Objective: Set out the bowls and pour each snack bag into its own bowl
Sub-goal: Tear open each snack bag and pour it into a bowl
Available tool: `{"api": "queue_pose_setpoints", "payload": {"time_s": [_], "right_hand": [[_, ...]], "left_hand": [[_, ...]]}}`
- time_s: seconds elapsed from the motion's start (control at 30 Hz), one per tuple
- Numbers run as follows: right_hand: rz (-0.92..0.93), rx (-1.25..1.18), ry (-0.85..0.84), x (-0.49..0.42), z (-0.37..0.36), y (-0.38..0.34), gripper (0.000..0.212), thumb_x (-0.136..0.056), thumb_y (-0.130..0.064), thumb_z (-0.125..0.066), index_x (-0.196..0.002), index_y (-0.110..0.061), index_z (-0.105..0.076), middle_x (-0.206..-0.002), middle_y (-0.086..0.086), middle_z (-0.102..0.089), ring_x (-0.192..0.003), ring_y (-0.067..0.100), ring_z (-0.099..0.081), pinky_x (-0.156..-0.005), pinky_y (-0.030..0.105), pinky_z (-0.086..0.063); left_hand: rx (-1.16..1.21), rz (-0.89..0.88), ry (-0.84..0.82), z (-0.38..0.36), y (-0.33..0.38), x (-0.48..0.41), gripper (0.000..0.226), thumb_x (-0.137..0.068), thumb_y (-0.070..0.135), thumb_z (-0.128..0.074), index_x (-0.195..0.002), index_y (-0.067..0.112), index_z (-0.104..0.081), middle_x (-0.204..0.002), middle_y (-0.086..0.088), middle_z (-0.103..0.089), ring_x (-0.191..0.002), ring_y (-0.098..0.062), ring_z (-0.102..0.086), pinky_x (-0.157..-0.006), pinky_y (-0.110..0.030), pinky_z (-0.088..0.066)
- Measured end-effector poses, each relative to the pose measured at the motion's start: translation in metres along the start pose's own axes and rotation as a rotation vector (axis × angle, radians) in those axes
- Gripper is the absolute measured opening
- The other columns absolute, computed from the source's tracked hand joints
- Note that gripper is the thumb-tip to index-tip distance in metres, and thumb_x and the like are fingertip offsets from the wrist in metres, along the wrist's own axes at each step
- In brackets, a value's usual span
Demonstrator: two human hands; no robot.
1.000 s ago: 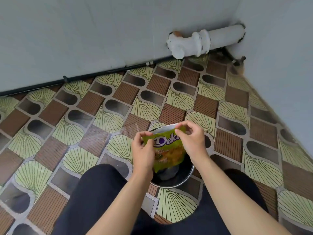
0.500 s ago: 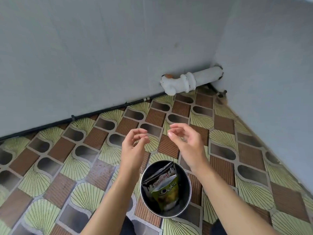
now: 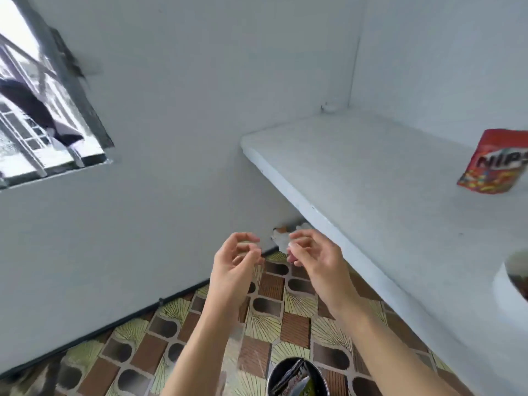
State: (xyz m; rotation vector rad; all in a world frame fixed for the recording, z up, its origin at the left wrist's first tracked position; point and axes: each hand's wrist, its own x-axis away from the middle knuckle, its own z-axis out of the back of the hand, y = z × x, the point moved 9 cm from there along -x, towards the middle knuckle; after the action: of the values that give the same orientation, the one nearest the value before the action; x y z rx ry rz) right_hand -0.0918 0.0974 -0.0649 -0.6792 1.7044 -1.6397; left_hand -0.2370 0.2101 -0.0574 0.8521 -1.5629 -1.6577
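Observation:
My left hand [image 3: 235, 260] and my right hand [image 3: 313, 254] hang in the air side by side with loosely curled fingers, and neither holds anything. Below them, at the bottom edge, a dark metal bin [image 3: 297, 380] stands on the floor with a green snack bag [image 3: 307, 388] and another wrapper inside. A red snack bag [image 3: 494, 162] stands upright on the white counter [image 3: 371, 178] at the far right. Part of a white bowl [image 3: 510, 284] with something dark inside shows at the right edge of the counter.
The patterned tile floor [image 3: 265, 318] runs under the counter. A white pipe [image 3: 281, 238] pokes out of the wall behind my hands. A barred window [image 3: 43, 110] is set in the grey wall at upper left.
My hands dropped the green bag into the bin and rose empty. The view tilted upward, bringing the counter, red bag, bowl and window into sight.

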Motion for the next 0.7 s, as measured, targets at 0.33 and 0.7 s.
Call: {"api": "queue_pose_setpoints", "payload": {"time_s": [0.33,0.7], "right_hand": [[0.136,0.043,0.195,0.017,0.095,-0.150,0.005,-0.097,-0.015,-0.065,-0.101,-0.015,-0.068,-0.085,0.006,-0.069,-0.075,0.023,-0.069,-0.074,0.027,-0.058],[0.156,0.034,0.570,0.066,0.287,-0.162,0.007,-0.097,-0.006,-0.062,-0.098,-0.009,-0.068,-0.078,0.006,-0.066,-0.069,0.017,-0.066,-0.069,0.024,-0.053]], "left_hand": [[-0.043,-0.160,-0.163,-0.059,0.154,0.004,0.014,-0.097,0.002,-0.062,-0.098,0.014,-0.066,-0.076,0.004,-0.066,-0.067,-0.009,-0.067,-0.064,-0.017,-0.051],[-0.045,-0.187,-0.462,-0.261,0.171,0.012,0.015,-0.098,0.005,-0.060,-0.096,0.017,-0.068,-0.084,-0.002,-0.065,-0.074,-0.014,-0.069,-0.075,-0.033,-0.050]]}}
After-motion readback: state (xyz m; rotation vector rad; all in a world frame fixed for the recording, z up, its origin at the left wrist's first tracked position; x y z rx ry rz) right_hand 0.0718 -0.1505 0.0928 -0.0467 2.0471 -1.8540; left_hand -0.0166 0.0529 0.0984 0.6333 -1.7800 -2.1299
